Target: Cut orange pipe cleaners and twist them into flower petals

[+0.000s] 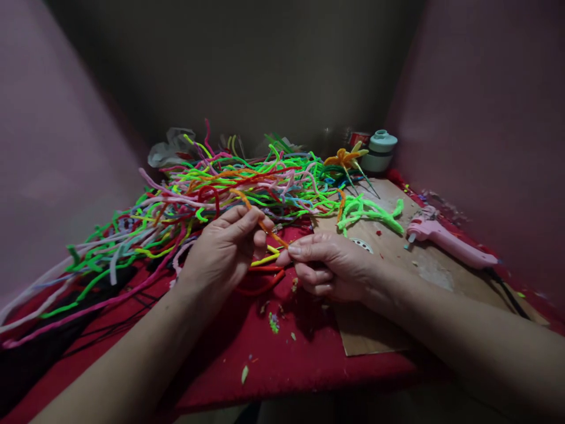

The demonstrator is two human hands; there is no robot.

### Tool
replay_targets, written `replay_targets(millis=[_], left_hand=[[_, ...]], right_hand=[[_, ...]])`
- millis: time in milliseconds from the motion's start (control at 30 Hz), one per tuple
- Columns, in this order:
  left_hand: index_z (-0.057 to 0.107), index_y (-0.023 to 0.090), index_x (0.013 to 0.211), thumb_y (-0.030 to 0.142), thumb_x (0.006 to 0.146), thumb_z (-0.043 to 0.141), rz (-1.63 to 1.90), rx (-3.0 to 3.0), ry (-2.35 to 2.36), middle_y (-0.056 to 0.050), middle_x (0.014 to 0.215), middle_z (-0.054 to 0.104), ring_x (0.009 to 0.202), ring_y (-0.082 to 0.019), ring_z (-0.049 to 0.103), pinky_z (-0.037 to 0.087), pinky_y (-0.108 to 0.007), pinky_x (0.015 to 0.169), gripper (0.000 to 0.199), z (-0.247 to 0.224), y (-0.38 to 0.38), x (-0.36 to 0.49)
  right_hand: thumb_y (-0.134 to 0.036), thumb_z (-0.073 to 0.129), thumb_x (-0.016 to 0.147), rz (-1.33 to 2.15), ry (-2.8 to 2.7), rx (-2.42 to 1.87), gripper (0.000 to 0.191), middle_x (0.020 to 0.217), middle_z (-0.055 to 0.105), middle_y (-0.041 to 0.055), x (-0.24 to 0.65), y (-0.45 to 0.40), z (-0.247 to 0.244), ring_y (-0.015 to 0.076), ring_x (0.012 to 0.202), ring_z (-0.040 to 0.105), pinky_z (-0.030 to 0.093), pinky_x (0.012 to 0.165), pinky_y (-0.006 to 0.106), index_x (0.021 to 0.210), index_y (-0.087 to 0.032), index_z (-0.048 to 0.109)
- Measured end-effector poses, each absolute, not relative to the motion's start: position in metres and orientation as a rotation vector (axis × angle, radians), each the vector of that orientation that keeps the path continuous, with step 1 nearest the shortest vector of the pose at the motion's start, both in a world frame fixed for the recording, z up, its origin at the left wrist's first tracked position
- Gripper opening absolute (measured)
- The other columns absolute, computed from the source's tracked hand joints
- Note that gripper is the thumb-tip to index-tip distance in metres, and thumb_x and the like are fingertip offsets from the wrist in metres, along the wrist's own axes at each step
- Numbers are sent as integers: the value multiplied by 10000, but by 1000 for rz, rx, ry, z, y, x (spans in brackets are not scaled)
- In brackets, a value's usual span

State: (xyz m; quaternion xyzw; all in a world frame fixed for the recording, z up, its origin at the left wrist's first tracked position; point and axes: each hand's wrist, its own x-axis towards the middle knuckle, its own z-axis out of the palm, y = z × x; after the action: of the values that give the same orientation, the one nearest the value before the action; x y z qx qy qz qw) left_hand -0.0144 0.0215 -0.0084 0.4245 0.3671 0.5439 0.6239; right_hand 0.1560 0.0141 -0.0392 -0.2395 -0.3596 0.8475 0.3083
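Note:
An orange pipe cleaner (pixel 277 237) runs between my two hands above the red cloth. My left hand (pixel 227 238) pinches it between thumb and fingers, and its free end sticks out up and to the left. At the other end, my right hand (pixel 329 262) grips it between thumb and forefinger. Just below and behind the fingers lie a yellow pipe cleaner (pixel 265 259) and a bent red pipe cleaner (pixel 265 288). Beyond my hands spreads a large tangled heap of pipe cleaners (pixel 247 176) in many colours.
A brown board (pixel 375 335) on the right bears bright green pipe cleaner pieces (pixel 368 213) and a pink glue gun (pixel 454 241) with a black cord. Orange-yellow pipe cleaner flowers (pixel 344 158) and a pale blue-lidded container (pixel 382 150) stand behind. Scraps dot the red cloth (pixel 273 377).

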Motion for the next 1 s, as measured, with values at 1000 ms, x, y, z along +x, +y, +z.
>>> replay_targets(millis=[1000], left_hand=[[573,104,819,153,946,383,1527,868,789,38,483,509,337,-19,377,320,-117,325,234,9,43,-55]], right_hand=[[-168,511,820,2361,-1130,-634,179,431,515,-25,161,16,-40,25,313,180,165,317,158,882,-71,649]])
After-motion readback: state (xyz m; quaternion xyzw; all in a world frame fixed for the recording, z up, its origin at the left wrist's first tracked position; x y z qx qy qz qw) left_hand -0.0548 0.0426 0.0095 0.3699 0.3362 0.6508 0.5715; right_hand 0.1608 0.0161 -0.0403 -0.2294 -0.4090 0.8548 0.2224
